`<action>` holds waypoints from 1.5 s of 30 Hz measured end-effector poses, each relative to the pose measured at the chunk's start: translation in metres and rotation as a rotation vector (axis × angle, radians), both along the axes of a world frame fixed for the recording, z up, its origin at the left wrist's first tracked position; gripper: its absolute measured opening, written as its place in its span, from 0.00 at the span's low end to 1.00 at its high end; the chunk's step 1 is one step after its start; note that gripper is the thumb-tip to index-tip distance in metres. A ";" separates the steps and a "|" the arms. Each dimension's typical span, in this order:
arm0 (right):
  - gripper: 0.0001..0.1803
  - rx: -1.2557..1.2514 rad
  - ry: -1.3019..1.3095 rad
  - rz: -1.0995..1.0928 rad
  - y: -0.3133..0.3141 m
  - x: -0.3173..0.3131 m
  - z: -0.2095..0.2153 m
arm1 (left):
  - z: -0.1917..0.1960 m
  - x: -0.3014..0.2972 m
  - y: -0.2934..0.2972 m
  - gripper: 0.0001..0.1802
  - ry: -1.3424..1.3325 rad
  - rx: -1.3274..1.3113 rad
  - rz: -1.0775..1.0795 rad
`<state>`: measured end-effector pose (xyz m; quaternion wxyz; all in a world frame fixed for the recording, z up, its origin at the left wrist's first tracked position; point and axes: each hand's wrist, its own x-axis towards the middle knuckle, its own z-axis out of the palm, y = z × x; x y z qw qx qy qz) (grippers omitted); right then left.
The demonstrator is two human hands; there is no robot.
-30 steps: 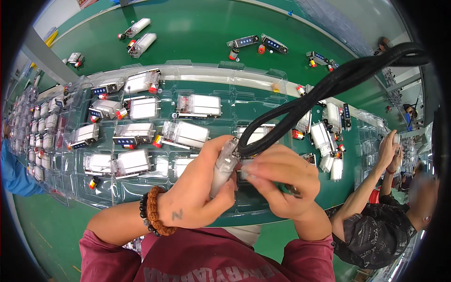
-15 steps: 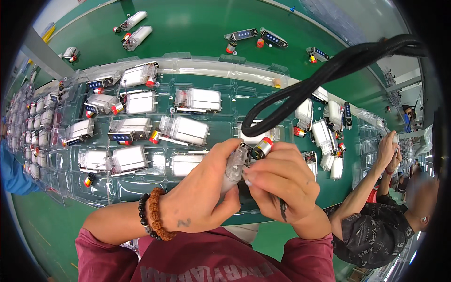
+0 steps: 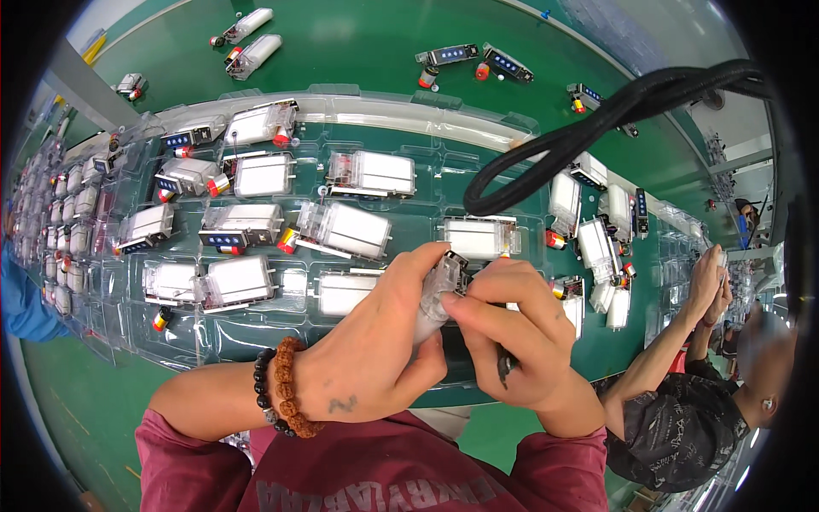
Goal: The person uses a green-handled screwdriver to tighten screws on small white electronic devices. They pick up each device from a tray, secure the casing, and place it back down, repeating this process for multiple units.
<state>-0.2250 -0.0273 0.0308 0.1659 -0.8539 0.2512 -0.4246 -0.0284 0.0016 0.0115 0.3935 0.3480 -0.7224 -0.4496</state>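
Close to the table's front edge, my left hand point(image 3: 375, 341) is closed round a small device point(image 3: 437, 294) with a clear plastic end and a white body. The device stands tilted, with a dark part showing at its top. My right hand point(image 3: 525, 328) is closed too, its thumb and fingertips pressed against the clear end. Those fingers cover that side of the device. A dark slim mark or thing point(image 3: 505, 364) shows by the right palm; I cannot tell which. Just beyond my hands lies a similar white device point(image 3: 479, 239) in a clear plastic tray point(image 3: 205, 341).
Several white devices with red-and-yellow cylinders fill the trays, and others lie on the green table point(image 3: 358, 51). A black cable loop point(image 3: 546, 162) hangs over the right side. At the right a co-worker point(image 3: 682, 418) has both hands raised; a blue sleeve point(image 3: 30, 299) shows at left.
The red-and-yellow cylinder that stuck out at the device's top is out of sight now. My right fingers have shifted onto the clear end. The view has shifted slightly.
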 end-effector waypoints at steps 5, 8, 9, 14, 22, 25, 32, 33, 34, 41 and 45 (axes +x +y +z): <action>0.25 0.023 -0.044 0.010 0.002 0.002 -0.001 | -0.001 0.001 0.002 0.42 -0.020 -0.007 0.008; 0.25 -0.022 -0.018 0.005 0.001 0.002 -0.002 | -0.003 0.001 0.001 0.42 -0.017 -0.029 0.010; 0.25 -0.075 0.009 -0.012 0.001 0.002 -0.002 | -0.003 0.000 0.000 0.42 -0.014 -0.040 0.010; 0.23 -0.230 0.109 -0.071 0.004 0.001 0.004 | -0.003 0.000 0.000 0.43 -0.018 -0.028 -0.002; 0.23 -0.166 0.061 -0.030 0.002 0.002 0.001 | -0.002 0.000 0.000 0.43 -0.008 0.026 -0.003; 0.24 -0.151 0.054 -0.001 0.001 0.001 0.001 | -0.001 0.000 0.000 0.43 -0.028 0.060 -0.004; 0.22 -0.113 0.118 -0.014 0.004 0.002 0.011 | 0.005 -0.001 0.003 0.44 -0.102 0.107 0.015; 0.22 -0.112 0.126 -0.022 0.005 0.002 0.013 | 0.005 -0.001 0.004 0.44 -0.112 0.102 0.022; 0.22 -0.111 0.134 -0.030 0.006 0.003 0.015 | 0.006 -0.002 0.004 0.44 -0.111 0.104 0.026; 0.21 -0.155 0.147 -0.047 0.009 0.004 0.011 | 0.009 -0.004 0.005 0.44 -0.116 0.131 0.035; 0.26 -0.211 0.164 -0.011 0.007 0.002 0.010 | 0.006 -0.006 0.006 0.45 -0.140 0.091 0.052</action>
